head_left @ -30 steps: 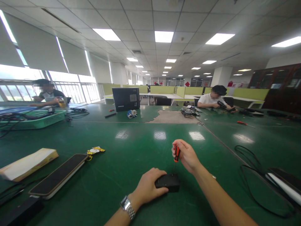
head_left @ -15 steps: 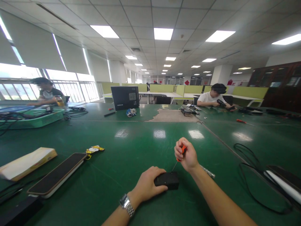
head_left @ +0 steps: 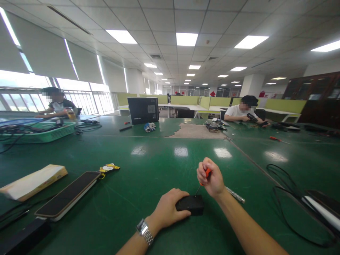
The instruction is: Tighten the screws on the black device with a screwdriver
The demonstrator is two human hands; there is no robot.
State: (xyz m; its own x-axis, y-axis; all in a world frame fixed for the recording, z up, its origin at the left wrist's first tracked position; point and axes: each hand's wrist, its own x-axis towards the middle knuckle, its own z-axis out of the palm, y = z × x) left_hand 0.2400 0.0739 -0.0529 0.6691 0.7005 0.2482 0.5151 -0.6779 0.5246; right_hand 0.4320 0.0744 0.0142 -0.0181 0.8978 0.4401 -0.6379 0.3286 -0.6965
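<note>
A small black box lies on the green table right in front of me. My left hand, with a metal watch on the wrist, is clamped over the box's left end and holds it down. My right hand is closed around the orange handle of a small screwdriver. Its thin shaft slants down to the box's top. A silvery pen-like tool lies on the table just right of my right wrist.
A phone with a yellow charm, a tan box and a green basket lie to the left. Black cables and a flat device sit at right. Two seated people work at the far side, near a black monitor.
My right hand turned on the screwdriver: the handle tilted from upright to leaning right, with the tip still at the box. My left hand kept its hold.
</note>
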